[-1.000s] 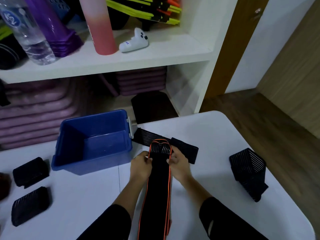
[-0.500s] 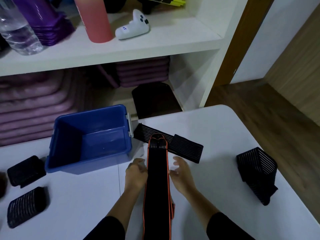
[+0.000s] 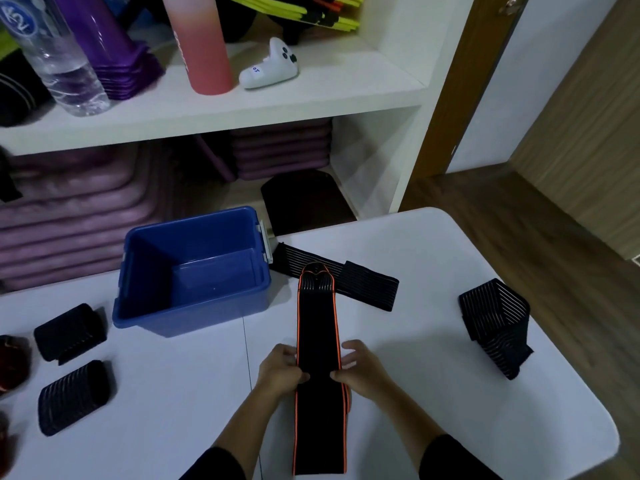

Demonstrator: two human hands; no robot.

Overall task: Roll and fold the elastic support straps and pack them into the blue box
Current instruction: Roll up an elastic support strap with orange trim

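Observation:
A long black strap with orange edges lies flat on the white table, running from me toward the far side. My left hand pinches its left edge and my right hand pinches its right edge, thumbs on top. The open blue box stands empty just left of the strap's far end. A black striped strap lies flat across, under the far end. A folded striped strap sits at the right. Two rolled straps lie at the left.
A white shelf unit stands behind the table with a water bottle, purple cones, a pink bottle and a white controller. Purple mats are stacked below. The table's right edge drops to wooden floor.
Both hands slid back along the orange-edged strap from its far end toward me and now pinch its edges at mid-length. The strap lies flatter and straighter.

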